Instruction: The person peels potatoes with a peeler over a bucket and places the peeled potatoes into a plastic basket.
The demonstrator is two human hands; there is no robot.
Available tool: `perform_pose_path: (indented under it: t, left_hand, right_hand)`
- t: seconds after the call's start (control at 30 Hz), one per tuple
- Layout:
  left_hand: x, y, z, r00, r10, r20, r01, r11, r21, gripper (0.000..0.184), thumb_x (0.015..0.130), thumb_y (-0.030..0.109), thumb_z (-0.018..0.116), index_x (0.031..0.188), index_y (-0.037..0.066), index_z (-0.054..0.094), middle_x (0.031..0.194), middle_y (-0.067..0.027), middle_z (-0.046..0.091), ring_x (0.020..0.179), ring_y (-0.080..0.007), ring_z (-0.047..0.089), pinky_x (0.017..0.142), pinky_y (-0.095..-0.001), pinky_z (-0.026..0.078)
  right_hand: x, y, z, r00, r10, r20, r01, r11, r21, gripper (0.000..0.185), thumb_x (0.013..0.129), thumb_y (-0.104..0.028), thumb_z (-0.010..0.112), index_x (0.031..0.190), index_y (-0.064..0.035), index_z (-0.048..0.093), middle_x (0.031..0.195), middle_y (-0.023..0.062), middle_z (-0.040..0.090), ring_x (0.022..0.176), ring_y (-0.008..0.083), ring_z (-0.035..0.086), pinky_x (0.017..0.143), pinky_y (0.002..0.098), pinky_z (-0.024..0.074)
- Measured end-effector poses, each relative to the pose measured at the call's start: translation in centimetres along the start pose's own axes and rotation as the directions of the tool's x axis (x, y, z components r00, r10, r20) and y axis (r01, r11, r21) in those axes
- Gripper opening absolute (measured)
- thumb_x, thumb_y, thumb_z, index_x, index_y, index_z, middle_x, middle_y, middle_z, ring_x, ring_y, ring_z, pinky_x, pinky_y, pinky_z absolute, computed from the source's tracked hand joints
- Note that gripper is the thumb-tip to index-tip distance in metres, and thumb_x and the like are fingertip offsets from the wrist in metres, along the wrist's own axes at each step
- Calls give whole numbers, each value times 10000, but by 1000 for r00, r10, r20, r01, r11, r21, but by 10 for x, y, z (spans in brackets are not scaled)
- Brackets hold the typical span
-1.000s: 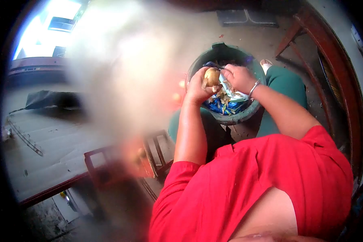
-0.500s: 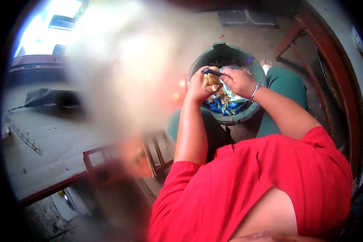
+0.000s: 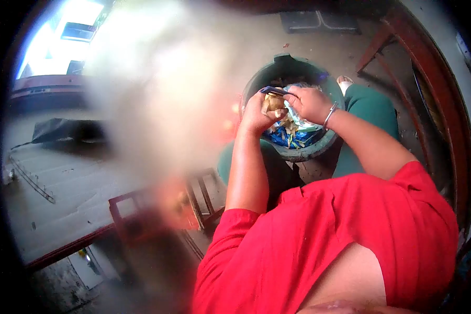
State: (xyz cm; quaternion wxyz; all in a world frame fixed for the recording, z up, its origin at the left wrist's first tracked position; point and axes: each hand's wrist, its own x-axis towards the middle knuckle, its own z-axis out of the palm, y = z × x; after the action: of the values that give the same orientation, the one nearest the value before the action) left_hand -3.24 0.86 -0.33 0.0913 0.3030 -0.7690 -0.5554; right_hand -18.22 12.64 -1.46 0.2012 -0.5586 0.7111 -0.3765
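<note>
From here I see both forearms stretched forward over the green bin (image 3: 304, 153). The left hand (image 3: 256, 114) has its fingers curled round a brown, rounded vegetable (image 3: 273, 103), held above the bin's opening. The right hand (image 3: 313, 105), coming in from the other side, grips a dark tool (image 3: 271, 90) laid across the vegetable's far end; its fingertips I cannot make out.

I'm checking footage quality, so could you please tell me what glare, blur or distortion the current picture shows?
Head view: pale haze blurs left of centre; glare whitens the upper left; lines bow at right; corners darken; the left hand, right hand and green bucket look clearer.
</note>
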Motion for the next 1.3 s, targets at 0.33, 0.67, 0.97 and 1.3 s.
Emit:
perform_pose_path:
  t: [0.33,0.67,0.97,1.3]
  left_hand:
    - [4,-15,1,991,133,-15,-134,989,-57,695,623,167,840,1224,27,519,1061,-79,629,958,-149,602,839,-303,506]
    - [-3,-8,1,980,163,-117,-163,987,6,674,595,170,833,1184,45,532,1047,-93,624,958,-189,592,863,-315,482]
    - [2,-16,3,972,184,-143,-167,978,123,746,605,107,849,1254,44,486,1106,-95,602,1004,-176,572,869,-312,493]
    - [8,-27,7,988,101,-113,-106,994,-42,646,593,106,804,1175,39,530,1065,-95,612,989,-207,589,872,-329,478]
  right_hand:
    - [14,17,-7,928,295,227,-320,944,81,443,956,-397,401,986,-21,633,909,233,638,869,398,617,761,445,485]
    - [9,35,8,926,274,258,-278,960,-21,464,965,-403,399,941,-1,630,952,240,630,896,403,608,805,450,469]
    - [3,21,12,988,148,45,-155,936,317,349,930,-332,544,908,12,595,819,221,614,770,331,606,715,386,462]
    - [-1,12,16,997,-59,-50,73,931,358,287,904,-299,591,928,-13,599,798,195,619,755,319,615,689,383,464]
